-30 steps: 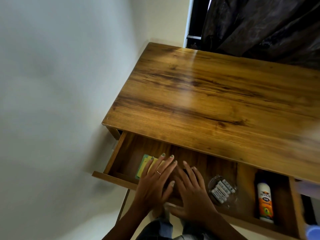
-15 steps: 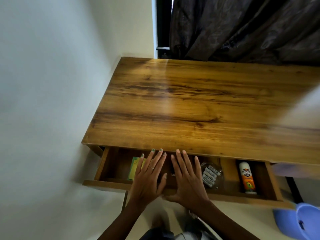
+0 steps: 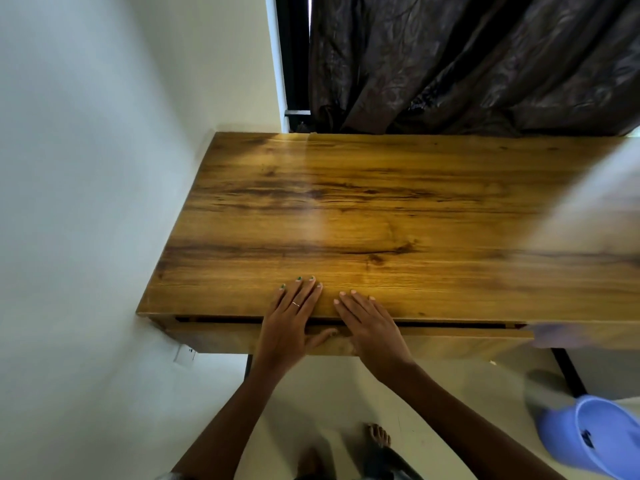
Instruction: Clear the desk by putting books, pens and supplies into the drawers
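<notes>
The wooden desk [image 3: 398, 220] has a bare top. Its drawer [image 3: 450, 341] under the front edge is pushed almost fully in, leaving only a thin dark gap. The drawer's contents are hidden. My left hand [image 3: 289, 323] lies flat with straight fingers over the desk's front edge, thumb against the drawer front. My right hand [image 3: 370, 327] lies flat beside it, fingers straight on the desk top, palm over the drawer front. Neither hand holds anything.
A white wall [image 3: 86, 202] runs along the desk's left side. A dark curtain [image 3: 467, 64] hangs behind the desk. A light blue plastic tub [image 3: 595, 441] stands on the floor at the lower right, by a black desk leg [image 3: 568, 372].
The drawer was wide open with sticky notes, batteries and a bottle showing. Both hands have pushed it in, and it now stands nearly closed, contents hidden.
</notes>
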